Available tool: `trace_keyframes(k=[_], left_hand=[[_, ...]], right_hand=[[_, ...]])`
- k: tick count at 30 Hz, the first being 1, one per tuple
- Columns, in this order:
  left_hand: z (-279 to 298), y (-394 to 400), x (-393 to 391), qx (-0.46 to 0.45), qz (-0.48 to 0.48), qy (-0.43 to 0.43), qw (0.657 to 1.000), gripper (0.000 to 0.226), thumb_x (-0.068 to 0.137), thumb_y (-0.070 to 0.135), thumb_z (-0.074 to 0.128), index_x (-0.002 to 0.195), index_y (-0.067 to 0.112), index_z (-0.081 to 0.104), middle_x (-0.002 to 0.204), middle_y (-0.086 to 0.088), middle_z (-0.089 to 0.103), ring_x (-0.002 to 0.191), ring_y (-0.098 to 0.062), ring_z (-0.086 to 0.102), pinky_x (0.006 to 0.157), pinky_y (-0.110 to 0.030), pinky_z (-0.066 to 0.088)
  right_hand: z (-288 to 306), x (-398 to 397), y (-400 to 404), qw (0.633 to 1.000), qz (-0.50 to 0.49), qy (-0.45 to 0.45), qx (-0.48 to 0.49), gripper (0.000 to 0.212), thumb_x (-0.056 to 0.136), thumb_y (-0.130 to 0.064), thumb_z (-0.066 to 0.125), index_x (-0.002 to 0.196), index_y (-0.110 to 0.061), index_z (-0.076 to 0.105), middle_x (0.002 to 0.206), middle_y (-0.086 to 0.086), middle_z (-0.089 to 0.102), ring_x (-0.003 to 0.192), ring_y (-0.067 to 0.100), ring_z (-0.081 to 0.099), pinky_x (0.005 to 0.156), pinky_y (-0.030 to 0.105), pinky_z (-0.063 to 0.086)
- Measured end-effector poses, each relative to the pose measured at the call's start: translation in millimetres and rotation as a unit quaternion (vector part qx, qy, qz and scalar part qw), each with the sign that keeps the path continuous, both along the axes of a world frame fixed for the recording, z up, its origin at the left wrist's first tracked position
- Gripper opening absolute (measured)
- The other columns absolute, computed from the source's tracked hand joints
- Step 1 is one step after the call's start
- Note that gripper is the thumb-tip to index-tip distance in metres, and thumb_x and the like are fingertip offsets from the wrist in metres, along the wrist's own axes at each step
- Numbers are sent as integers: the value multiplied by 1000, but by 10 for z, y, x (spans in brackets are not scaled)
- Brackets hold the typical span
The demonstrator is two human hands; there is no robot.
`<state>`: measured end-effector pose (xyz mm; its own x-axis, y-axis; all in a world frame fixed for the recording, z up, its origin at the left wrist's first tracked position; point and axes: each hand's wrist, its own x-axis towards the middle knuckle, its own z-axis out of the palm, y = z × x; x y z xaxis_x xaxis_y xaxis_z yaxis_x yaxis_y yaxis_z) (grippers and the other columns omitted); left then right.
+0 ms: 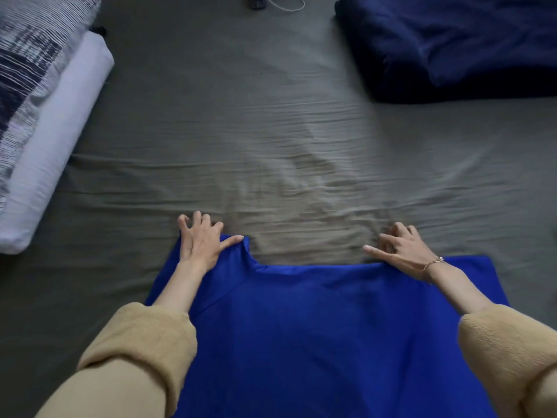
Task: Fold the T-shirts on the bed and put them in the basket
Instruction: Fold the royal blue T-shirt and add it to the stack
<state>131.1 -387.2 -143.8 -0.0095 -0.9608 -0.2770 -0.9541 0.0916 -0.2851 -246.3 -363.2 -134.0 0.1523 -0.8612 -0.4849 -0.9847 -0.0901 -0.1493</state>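
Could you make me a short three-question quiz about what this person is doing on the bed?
1. True or false: the blue T-shirt lies spread on the grey sheet.
2. Which wrist wears the bracelet? A) left B) right
3. Fill in: the left hand rests at the shirt's far ____ corner.

Key: 1 true. 2 B: it sits by the right hand. 3 left.

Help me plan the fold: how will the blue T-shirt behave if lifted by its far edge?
The blue T-shirt likely hangs limp, since it lies flat as thin cloth. It probably drags the wrinkled grey sheet rather than sliding. The left hand and right hand could lift it easily.
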Motion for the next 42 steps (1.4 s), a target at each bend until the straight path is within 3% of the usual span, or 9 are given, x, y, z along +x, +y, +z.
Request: trace_keyframes(k=[2,4,9,14,21,25,34,37,42], left_hand=[[21,-22,-9,2,1,-20,1000,70,90,67,11,113,23,61,121,-4,49,120,-22,35,102,-45,22],[28,-40,25,-10,1,43,999,63,95,61,15,111,25,65,121,-1,49,120,-18,35,104,-47,16],[172,-154,359,43,-10,133,990,38,97,34,32,114,27,65,125,7,47,123,-12,31,111,-46,5],[141,-196,524,90,-10,130,987,33,95,30,42,120,16,58,131,0,43,125,-18,31,112,-42,18],[79,-208,632,86,53,196,975,36,97,29,41,120,6,58,128,-3,44,125,-18,34,102,-40,36],[54,-213,658,80,62,190,977,33,96,29,40,111,8,60,122,-3,45,122,-19,39,99,-40,38],[11,-96,571,55,135,151,978,32,100,17,32,117,4,55,122,-7,40,124,-23,33,97,-35,45],[-44,-6,445,2,125,113,986,29,97,12,38,123,2,44,124,-13,41,121,-28,38,96,-39,44],[-46,230,156,-98,126,135,978,52,102,27,26,148,3,19,155,-17,17,147,-26,6,114,-57,-1]], right_hand=[[-1,-29,74,998,-21,-48,-37,55,62,-85,36,72,-33,50,107,2,37,107,23,31,106,30,26],[-56,-85,96,996,-20,-77,-30,39,71,-66,61,70,-29,48,105,-1,32,104,18,27,102,23,26],[-77,-129,81,996,2,-79,-30,18,79,-34,70,78,-30,52,109,-2,27,111,23,29,95,19,22],[-33,-136,9,997,-4,-78,2,27,83,-35,68,65,-36,48,110,-2,30,110,23,31,96,19,22],[-90,-238,-10,993,-14,-113,-19,9,86,-31,65,81,-25,60,109,-1,36,107,22,38,90,16,22],[-23,-342,1,989,-30,-146,-2,31,82,-11,68,59,-23,52,112,2,44,102,17,46,82,13,28],[-30,-880,103,995,-12,-65,-70,42,70,-8,72,60,-34,41,114,7,49,107,26,51,86,37,47],[-70,-826,202,993,-57,6,-104,11,80,-16,65,79,-19,54,127,9,46,113,28,50,98,39,38],[-185,-575,392,974,-76,106,-183,38,94,-10,40,132,-6,42,149,7,32,139,17,29,115,47,3]])
